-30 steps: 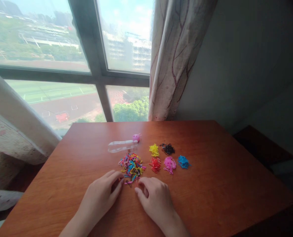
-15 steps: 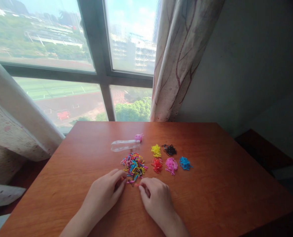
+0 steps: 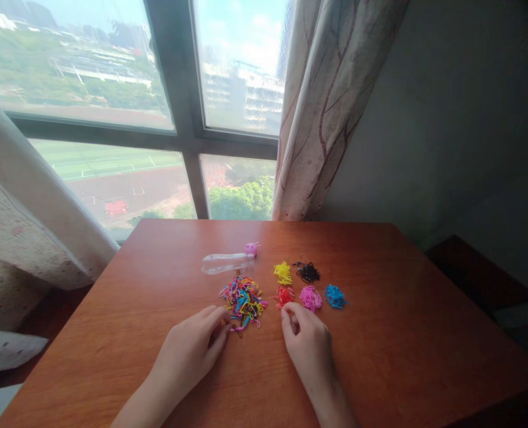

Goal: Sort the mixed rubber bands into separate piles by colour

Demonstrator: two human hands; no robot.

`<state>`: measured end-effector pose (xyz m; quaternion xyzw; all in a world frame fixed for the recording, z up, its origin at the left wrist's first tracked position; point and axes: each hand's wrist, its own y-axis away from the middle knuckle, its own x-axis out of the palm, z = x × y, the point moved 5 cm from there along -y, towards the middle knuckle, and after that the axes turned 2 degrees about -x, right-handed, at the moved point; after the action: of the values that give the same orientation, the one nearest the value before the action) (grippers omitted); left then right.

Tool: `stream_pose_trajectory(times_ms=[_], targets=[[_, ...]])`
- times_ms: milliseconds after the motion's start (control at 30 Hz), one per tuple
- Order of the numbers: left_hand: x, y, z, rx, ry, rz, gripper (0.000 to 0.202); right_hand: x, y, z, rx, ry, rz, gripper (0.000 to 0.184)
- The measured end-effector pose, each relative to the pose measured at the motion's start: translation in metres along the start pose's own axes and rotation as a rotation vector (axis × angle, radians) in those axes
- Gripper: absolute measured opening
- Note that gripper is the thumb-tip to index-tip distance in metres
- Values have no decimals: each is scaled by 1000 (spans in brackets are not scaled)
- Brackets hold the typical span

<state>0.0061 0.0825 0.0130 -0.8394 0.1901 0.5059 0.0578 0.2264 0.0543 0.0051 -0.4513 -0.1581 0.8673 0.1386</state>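
A mixed heap of small coloured rubber bands [image 3: 243, 299] lies on the wooden table [image 3: 379, 356]. Right of it sit sorted little piles: red [image 3: 283, 295], pink [image 3: 310, 297], blue [image 3: 335, 296], yellow [image 3: 283, 272] and black [image 3: 307, 271]. My left hand [image 3: 187, 352] rests palm down, its fingertips touching the near edge of the mixed heap. My right hand [image 3: 308, 346] has its fingers pinched together just below the red pile; whatever it holds is too small to make out.
A clear plastic bottle [image 3: 226, 263] lies on its side behind the heap, with a pink cap [image 3: 251, 248] at its mouth. A window and curtains [image 3: 326, 107] stand behind the table. A dark ledge [image 3: 473, 273] runs along the right.
My right hand has moved right and forward, from the near side of the mixed heap to just below the red pile. My left hand has stayed by the heap.
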Motion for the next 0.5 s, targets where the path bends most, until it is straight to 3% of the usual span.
stream_pose_trajectory(times_ms=[167, 500], targets=[[-1, 0, -1, 6, 14, -9, 22, -1, -3, -7, 10, 104, -22, 27], [-1, 0, 0, -8, 11, 3, 21, -1, 0, -9, 46, 104, -9, 23]])
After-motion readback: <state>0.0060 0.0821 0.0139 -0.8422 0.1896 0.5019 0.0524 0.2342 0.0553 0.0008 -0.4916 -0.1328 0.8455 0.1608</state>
